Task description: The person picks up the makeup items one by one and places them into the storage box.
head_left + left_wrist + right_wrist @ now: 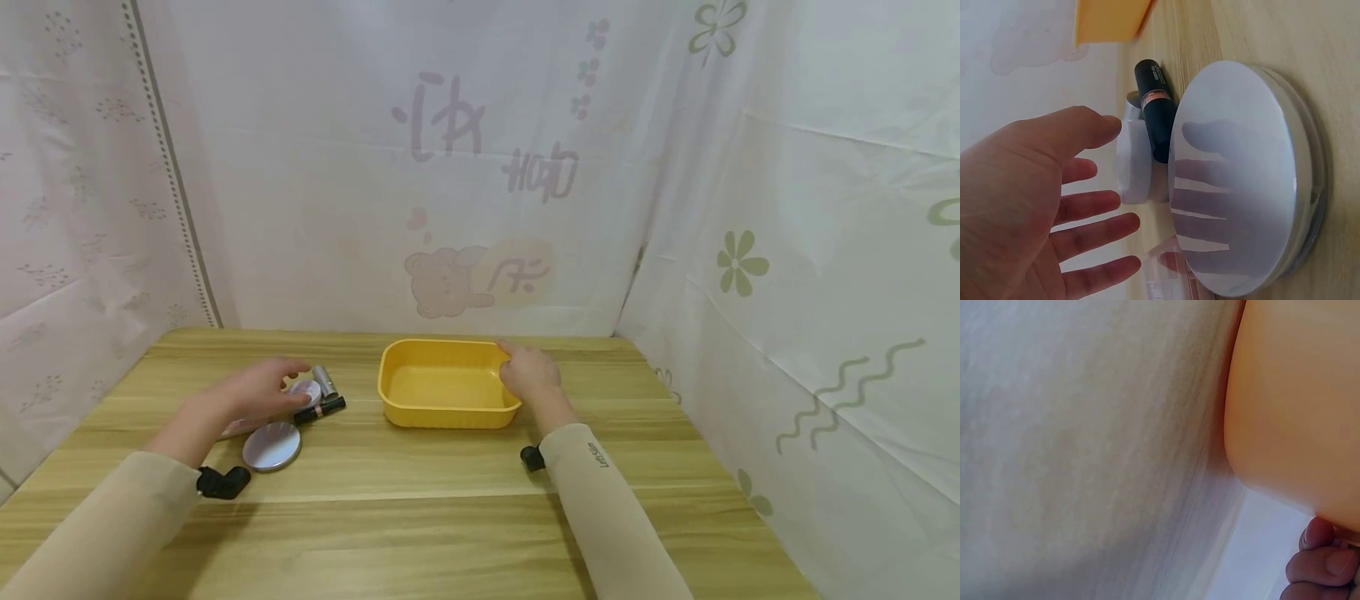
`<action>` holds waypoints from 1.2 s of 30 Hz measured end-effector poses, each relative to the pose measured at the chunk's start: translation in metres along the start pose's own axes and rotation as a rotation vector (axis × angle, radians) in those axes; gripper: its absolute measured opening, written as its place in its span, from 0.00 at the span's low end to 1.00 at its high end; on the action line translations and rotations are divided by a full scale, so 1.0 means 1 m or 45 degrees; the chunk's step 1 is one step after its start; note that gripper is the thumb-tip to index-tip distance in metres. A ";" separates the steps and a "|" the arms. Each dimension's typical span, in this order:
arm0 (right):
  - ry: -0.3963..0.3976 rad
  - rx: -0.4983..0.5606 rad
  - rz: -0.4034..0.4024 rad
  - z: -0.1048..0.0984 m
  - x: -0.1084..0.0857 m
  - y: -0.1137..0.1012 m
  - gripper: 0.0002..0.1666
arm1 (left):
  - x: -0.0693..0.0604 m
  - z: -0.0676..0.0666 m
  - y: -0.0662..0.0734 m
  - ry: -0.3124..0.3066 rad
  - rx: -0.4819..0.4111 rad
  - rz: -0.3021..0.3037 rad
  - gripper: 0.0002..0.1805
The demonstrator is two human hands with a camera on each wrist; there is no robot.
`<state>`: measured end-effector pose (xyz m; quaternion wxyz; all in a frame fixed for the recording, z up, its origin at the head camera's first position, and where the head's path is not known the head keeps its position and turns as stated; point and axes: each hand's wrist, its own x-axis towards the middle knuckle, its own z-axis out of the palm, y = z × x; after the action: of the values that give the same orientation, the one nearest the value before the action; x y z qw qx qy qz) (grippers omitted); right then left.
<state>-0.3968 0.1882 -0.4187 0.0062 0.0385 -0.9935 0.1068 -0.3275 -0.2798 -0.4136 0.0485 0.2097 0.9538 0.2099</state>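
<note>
My left hand (262, 390) reaches over a small group of cosmetics at the left, fingers spread and holding nothing. Closest to it is a small white round case (306, 392), apart from the thumb in the left wrist view. Beside that lie a black lipstick tube (320, 410) with a pinkish band and a silver tube (324, 381). Nearer me rests a round compact (272, 447), its shiny lid reflecting the fingers. A clear pinkish item (1169, 275) is partly hidden behind it. My right hand (532, 375) grips the right rim of a yellow plastic basket (450, 417).
The wooden table (420, 533) carries everything, with bare wood in front of the basket. A white patterned curtain (315, 208) hangs behind the table and along both sides.
</note>
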 end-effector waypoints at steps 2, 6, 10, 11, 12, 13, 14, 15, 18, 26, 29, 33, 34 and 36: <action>0.003 -0.003 -0.005 0.000 0.000 0.000 0.36 | 0.001 0.002 0.000 -0.009 -0.001 -0.009 0.40; 0.007 -0.012 -0.014 0.001 0.001 0.002 0.36 | 0.003 0.003 0.002 -0.021 0.004 -0.010 0.39; 0.002 0.001 -0.013 0.000 0.000 0.001 0.36 | 0.002 0.003 0.003 -0.026 0.013 -0.020 0.38; 0.000 0.003 -0.015 0.000 0.000 0.001 0.36 | 0.002 0.003 0.003 -0.025 0.016 -0.020 0.37; -0.002 0.005 -0.016 0.000 0.000 0.001 0.36 | 0.002 0.003 0.003 -0.025 0.017 -0.023 0.37; -0.003 0.005 -0.018 0.000 0.000 0.001 0.36 | 0.002 0.003 0.003 -0.025 0.020 -0.028 0.37; -0.006 0.000 -0.020 0.000 0.000 0.000 0.36 | 0.002 0.003 0.003 -0.024 0.022 -0.028 0.37; -0.008 -0.004 -0.020 -0.001 0.000 0.001 0.36 | 0.002 0.003 0.003 -0.024 0.023 -0.031 0.37; -0.019 -0.016 -0.014 -0.001 0.000 0.001 0.36 | 0.002 0.003 0.003 -0.028 0.021 -0.037 0.36; -0.013 -0.021 -0.020 -0.002 0.000 0.001 0.35 | 0.002 0.000 0.005 -0.064 0.022 -0.055 0.34; -0.009 -0.021 -0.019 -0.001 0.000 0.001 0.36 | 0.003 0.000 0.005 -0.071 0.022 -0.057 0.34; -0.014 -0.020 -0.012 -0.001 0.000 0.001 0.36 | 0.004 0.001 0.003 -0.068 0.032 -0.052 0.33; -0.015 -0.018 -0.011 -0.001 0.001 0.001 0.36 | 0.004 0.001 0.003 -0.065 0.034 -0.049 0.33; -0.021 -0.009 -0.006 -0.002 0.001 0.001 0.36 | 0.004 0.002 0.002 -0.058 0.037 -0.041 0.33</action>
<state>-0.3979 0.1894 -0.4171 -0.0015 0.0418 -0.9938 0.1028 -0.3303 -0.2756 -0.4141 0.0707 0.1996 0.9586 0.1902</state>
